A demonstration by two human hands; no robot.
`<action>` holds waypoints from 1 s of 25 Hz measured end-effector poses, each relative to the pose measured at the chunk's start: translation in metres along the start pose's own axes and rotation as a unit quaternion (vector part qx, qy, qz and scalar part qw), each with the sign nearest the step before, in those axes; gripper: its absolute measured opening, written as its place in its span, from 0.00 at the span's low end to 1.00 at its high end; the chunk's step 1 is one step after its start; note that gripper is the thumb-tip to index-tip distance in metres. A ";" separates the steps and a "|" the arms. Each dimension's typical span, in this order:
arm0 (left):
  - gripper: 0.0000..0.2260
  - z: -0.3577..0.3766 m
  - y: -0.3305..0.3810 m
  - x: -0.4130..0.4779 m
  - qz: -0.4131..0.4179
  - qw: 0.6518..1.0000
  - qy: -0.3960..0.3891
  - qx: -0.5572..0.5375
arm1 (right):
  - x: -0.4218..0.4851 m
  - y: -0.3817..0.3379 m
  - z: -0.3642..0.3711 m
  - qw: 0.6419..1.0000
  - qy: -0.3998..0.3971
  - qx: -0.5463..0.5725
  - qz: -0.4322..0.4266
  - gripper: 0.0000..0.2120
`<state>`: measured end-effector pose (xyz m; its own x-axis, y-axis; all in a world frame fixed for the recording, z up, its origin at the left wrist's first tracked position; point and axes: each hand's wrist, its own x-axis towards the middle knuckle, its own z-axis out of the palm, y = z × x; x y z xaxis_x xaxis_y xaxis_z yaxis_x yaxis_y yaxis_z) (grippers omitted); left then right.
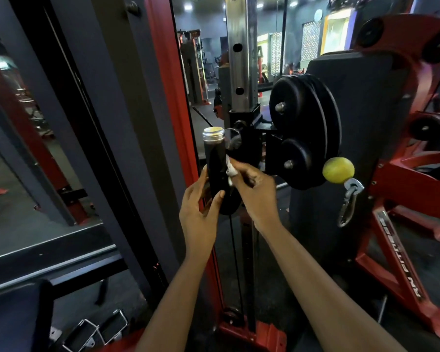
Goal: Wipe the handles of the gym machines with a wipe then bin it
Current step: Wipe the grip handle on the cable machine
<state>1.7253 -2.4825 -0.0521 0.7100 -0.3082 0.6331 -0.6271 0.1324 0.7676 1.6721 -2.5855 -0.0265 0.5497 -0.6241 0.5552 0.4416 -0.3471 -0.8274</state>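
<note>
Handle [214, 158]: black grip, silver cap, upright beside the pulleys [302, 133]. Crumpled white wipe [229, 172] against its right side, pinched by right hand [254, 189]. Left hand [198, 212] grips handle's lower part. Red frame [396, 273] lettering ends "FITNESS".

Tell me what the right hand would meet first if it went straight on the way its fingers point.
The black handle. The right hand points up and left, its fingers pinching the white wipe, which seems pressed to the handle's side, though depth is hard to judge.
</note>
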 end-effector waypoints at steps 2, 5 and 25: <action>0.26 0.001 -0.002 0.000 0.008 1.000 0.007 0.018 | -0.013 0.017 -0.007 0.999 -0.018 -0.029 0.013 0.13; 0.25 0.002 -0.001 -0.002 0.018 1.000 0.015 0.016 | -0.022 0.030 -0.018 0.989 -0.074 -0.128 0.025 0.14; 0.32 0.006 -0.014 -0.005 0.055 0.994 0.033 0.089 | 0.016 0.061 -0.038 0.942 -0.119 -0.310 -0.042 0.13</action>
<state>1.7283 -2.4883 -0.0663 0.6495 -0.2377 0.7223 -0.7448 -0.0077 0.6672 1.6807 -2.6433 -0.0719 0.7075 -0.4268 0.5633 0.0322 -0.7768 -0.6289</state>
